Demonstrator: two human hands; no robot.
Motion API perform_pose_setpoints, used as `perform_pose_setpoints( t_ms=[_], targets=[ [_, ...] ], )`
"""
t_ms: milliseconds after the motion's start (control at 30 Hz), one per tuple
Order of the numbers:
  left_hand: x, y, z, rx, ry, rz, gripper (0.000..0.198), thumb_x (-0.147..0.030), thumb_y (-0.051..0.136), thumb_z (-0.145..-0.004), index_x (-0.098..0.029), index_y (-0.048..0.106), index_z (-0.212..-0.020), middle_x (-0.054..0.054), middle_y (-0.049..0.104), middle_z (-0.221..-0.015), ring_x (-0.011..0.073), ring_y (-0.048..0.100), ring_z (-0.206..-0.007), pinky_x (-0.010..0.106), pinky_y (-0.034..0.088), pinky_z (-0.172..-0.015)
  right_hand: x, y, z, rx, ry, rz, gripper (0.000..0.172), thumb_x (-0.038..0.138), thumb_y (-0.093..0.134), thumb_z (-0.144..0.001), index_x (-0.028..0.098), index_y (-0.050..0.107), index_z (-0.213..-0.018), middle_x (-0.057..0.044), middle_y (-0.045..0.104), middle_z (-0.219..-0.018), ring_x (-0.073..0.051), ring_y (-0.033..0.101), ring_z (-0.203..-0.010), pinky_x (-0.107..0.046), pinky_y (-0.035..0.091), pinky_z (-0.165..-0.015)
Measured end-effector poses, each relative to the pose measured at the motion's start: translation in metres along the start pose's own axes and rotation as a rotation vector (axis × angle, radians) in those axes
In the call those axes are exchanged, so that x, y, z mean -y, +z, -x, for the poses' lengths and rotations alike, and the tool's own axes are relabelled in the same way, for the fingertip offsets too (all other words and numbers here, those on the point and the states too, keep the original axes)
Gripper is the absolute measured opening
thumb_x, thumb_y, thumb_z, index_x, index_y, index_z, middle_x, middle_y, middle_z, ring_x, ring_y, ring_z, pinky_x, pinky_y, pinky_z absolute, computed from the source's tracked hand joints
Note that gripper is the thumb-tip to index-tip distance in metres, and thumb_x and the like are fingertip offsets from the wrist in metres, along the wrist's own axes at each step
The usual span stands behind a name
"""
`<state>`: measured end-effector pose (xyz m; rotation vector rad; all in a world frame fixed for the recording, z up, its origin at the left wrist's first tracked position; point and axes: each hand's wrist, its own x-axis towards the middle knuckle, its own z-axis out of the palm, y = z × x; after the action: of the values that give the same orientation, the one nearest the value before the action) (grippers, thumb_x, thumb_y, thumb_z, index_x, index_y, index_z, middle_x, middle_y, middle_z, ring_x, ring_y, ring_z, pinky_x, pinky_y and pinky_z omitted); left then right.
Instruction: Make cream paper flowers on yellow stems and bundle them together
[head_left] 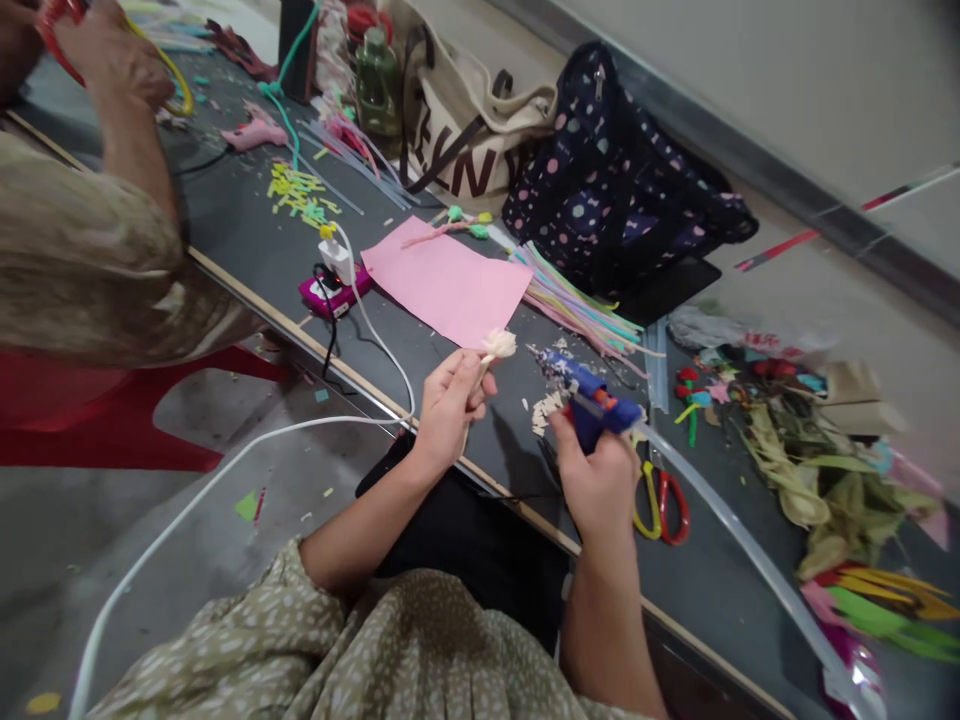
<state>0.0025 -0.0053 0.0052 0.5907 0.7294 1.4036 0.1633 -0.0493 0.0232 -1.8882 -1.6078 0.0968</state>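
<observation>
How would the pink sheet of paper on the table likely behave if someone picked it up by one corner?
The pink sheet lies thin and flat on the table, so it would probably droop and feel very light. A push would likely slide it, perhaps catching the scraps nearby.

**Lettering on the canvas bag only**

The beige canvas tote bag at about twelve o'clock on the table bears large dark block letters. A strap covers part of them; what shows reads roughly "EN", the rest is hidden. Nothing else in view carries legible writing.
</observation>
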Motion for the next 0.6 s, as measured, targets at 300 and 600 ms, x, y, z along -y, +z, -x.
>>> perform_pose_setpoints(
  t_ms=[300,600],
  targets=[
    [-0.028,-0.016,0.016,-0.064,0.055,0.117,0.037,-0.052,0.049,-0.086,-0.017,0.061,-0.093,0.003,0.056,-0.07,0.0056,0.033,-0.048,0.018,0.024,-0.04,0.068,0.119,-0.096,0.426,0.283,-0.915,0.021,0.031,0.066,-0.067,0.018,0.053,-0.077,0.008,0.051,-0.051,-0.008,0.047,-0.043,-0.021,0.039,-0.044],
    [-0.026,-0.035,0.017,-0.077,0.01,0.078,0.024,-0.036,0.055,-0.083,-0.016,0.062,-0.096,0.001,0.056,-0.071,0.0054,0.034,-0.05,0.017,0.024,-0.042,0.086,0.197,-0.123,0.49,0.479,-0.954,0.02,0.03,0.068,-0.067,0.017,0.053,-0.063,0.006,0.049,-0.044,-0.01,0.046,-0.042,-0.024,0.04,-0.044]
  ],
)
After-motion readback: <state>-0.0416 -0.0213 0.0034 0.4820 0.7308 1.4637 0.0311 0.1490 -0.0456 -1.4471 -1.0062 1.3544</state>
